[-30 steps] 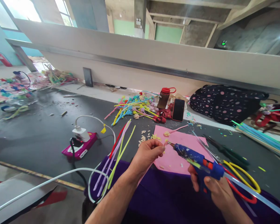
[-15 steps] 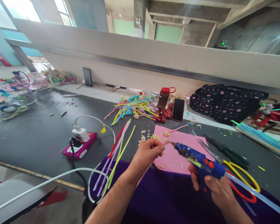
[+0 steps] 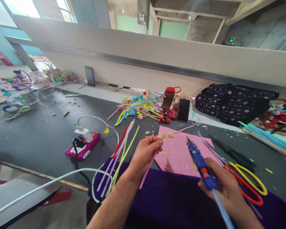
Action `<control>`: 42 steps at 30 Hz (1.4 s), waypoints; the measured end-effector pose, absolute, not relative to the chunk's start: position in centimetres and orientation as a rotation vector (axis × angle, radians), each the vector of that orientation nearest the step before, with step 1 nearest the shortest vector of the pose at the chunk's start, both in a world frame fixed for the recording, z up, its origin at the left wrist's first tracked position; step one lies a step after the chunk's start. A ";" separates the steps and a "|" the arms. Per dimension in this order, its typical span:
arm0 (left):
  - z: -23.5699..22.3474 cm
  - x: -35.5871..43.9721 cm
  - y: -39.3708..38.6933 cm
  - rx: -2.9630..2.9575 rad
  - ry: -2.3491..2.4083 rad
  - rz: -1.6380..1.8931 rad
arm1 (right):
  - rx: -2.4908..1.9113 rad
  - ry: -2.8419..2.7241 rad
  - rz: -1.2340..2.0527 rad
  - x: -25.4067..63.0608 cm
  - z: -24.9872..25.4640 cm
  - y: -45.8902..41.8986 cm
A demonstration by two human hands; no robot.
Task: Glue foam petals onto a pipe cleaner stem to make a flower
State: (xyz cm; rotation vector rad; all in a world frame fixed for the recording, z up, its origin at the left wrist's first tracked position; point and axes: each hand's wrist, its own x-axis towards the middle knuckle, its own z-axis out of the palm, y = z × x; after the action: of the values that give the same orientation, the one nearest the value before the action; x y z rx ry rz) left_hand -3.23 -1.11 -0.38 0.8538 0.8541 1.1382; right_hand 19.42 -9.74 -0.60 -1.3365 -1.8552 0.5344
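My left hand point(image 3: 147, 149) pinches a pink pipe cleaner point(image 3: 147, 171) between thumb and fingers; its lower end hangs toward the purple cloth. My right hand point(image 3: 222, 181) is wrapped round a blue hot glue gun point(image 3: 200, 163), its nozzle tilted up and away from the pipe cleaner. A clear glue stick point(image 3: 221, 210) sticks out of the gun's back. Beneath both hands lies a pink foam sheet point(image 3: 177, 159) with small pale yellow pieces point(image 3: 165, 154) on it. A second pink pipe cleaner point(image 3: 183, 130) with a pale cluster rests at the sheet's far edge.
Scissors point(image 3: 249, 178) and dark green-handled pliers point(image 3: 233, 154) lie right of the sheet. Loose pipe cleaners point(image 3: 121, 156) and a magenta power strip point(image 3: 85, 149) with a cable are on the left. Behind are a colourful pile point(image 3: 138, 106), a bottle point(image 3: 168, 98), a phone point(image 3: 183, 110) and a bag point(image 3: 233, 103).
The glue gun has swung away from my left hand, its nozzle now pointing more upward. My left hand has shifted slightly left, and the hanging pink pipe cleaner shows more clearly.
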 end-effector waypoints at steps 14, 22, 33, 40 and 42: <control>-0.2 -3.8 -1.4 0.903 0.885 1.176 | -1.918 -2.331 -0.280 18.2 -4.6 -8.5; 0.0 -4.4 -1.1 0.875 0.884 1.276 | -1.748 -2.321 -0.463 18.4 -2.8 -8.9; -0.5 -3.4 -0.9 0.914 0.883 1.171 | -1.567 -2.717 0.128 15.1 0.1 -0.1; -0.9 -3.2 -1.2 0.936 0.862 1.141 | -1.680 -2.704 0.130 13.3 -2.0 0.7; -0.9 -3.1 -1.2 0.930 0.870 1.140 | -1.688 -2.680 0.119 13.5 -2.0 0.7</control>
State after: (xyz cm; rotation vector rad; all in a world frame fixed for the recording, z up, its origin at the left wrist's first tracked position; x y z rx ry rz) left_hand -3.13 -1.17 -0.89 0.9298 0.8696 1.1397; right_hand 13.51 0.73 -2.04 -1.6879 -2.6799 0.1186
